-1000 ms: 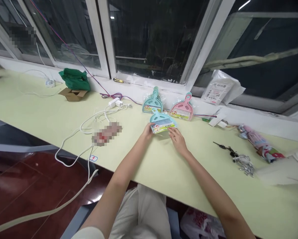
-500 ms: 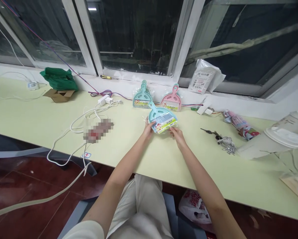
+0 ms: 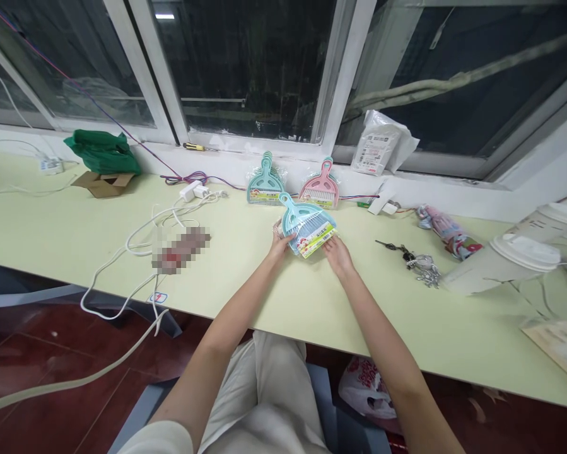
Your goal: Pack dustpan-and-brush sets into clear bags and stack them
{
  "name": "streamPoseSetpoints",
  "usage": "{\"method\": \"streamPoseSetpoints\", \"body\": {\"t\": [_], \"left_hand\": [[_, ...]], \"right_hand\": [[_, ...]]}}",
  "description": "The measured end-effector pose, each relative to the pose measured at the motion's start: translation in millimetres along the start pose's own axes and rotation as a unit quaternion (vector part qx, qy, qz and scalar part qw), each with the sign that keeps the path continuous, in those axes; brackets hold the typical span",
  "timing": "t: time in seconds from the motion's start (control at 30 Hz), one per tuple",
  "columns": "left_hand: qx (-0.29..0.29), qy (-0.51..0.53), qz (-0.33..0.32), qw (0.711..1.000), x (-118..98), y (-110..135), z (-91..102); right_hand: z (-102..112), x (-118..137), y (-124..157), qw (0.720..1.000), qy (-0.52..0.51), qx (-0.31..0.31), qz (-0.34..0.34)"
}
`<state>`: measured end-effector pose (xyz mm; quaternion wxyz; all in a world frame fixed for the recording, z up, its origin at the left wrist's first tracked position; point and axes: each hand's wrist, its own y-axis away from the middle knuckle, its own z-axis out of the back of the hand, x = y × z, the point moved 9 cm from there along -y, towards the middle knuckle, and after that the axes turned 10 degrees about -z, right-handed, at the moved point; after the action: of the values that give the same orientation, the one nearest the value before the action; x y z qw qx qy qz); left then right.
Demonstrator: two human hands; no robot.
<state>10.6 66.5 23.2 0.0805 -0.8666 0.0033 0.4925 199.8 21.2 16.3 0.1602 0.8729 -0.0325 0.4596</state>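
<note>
A light blue dustpan and brush set in clear wrap, with a yellow and white label, is held up over the table in front of me. My left hand grips its left edge, thumb on the front. At its lower right, my right hand holds the edge, the fingers partly hidden behind the label. Behind it, several green dustpan sets lean in a stack on the wall under the window. Just right of those, pink dustpan sets lean the same way.
On the left of the pale yellow table lie white cables, a cardboard box and a green cloth bag. Rightward are keys, a folded umbrella and lidded paper cups. A white package rests on the sill.
The light blue dustpan set has tilted slightly, its label turning more diagonal. My right hand has shifted a little further under its lower right edge. The whole view has moved slightly.
</note>
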Motion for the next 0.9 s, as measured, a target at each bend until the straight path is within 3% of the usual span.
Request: {"method": "streamPoseSetpoints", "body": {"t": [0.1,0.27,0.47,0.63,0.7,0.77,0.9], "left_hand": [[0.016,-0.014,0.004,1.0,2.7,2.1,-5.1],[0.09,-0.066,0.072,0.991,13.9,3.0,-18.0],[0.022,-0.116,0.06,0.991,-1.4,-15.0,13.7],[-0.011,-0.073,0.053,0.996,-19.8,-27.6,34.7],[-0.051,-0.058,0.047,0.996,-34.8,-37.5,51.6],[-0.131,-0.046,0.028,0.99,-58.6,-49.5,81.2],[-0.304,-0.106,-0.072,0.944,-133.2,-65.6,155.3]], "right_hand": [[-5.7,-3.5,1.3,1.0,0.02,0.016,0.019],[15.4,-2.4,-0.7,0.997,0.011,-0.061,0.042],[15.0,4.8,2.7,0.997,0.05,-0.045,0.031],[4.8,-0.2,3.5,0.997,0.073,-0.02,-0.014],[4.4,2.0,1.6,0.998,0.067,-0.01,-0.018],[11.3,8.0,-1.8,0.998,0.051,-0.02,-0.008],[38.3,18.9,-10.2,0.997,0.011,-0.076,0.013]]}}
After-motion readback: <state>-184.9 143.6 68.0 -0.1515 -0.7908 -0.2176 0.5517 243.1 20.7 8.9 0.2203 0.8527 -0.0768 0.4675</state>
